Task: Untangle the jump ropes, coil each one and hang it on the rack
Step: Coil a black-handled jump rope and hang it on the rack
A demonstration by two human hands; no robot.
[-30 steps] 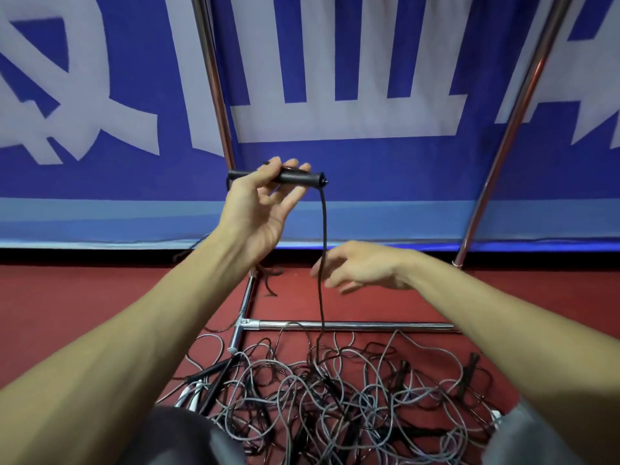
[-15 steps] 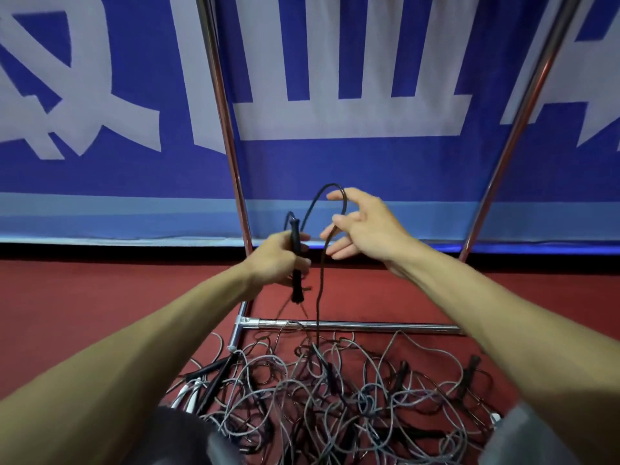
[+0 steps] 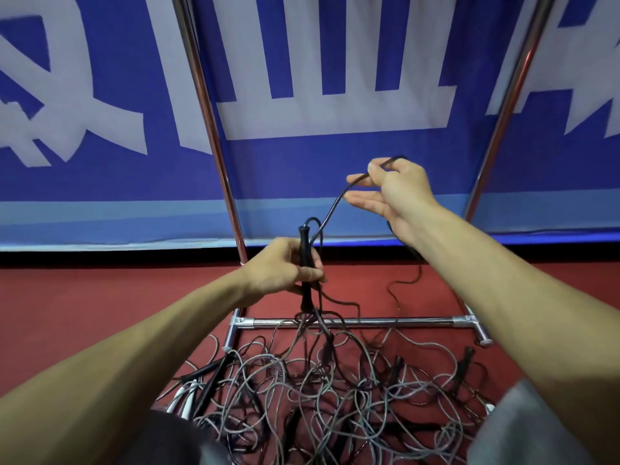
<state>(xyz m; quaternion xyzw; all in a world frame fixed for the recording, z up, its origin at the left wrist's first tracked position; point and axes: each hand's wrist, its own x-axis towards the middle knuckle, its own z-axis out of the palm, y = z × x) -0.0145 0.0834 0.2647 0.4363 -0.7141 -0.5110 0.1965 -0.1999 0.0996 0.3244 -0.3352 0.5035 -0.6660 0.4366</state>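
Coiling the first rope, early stage by our read; our left hand (image 3: 285, 266) grips the black handle (image 3: 306, 250) upright in front of the rack (image 3: 211, 122), fingers curled round it; our right hand (image 3: 396, 193) pinches the black cord (image 3: 333, 211) between thumb and forefinger, raised up and to the right, other fingers loose; one small loop shows at the handle top, no full coil that we can tell; cord runs down into the pile (image 3: 335, 394) on the red floor (image 3: 100, 303), so likely not freed; nothing hangs on the visible rack uprights, top bar out of view; left to do: free it, finish coil, hang, then the whole pile.
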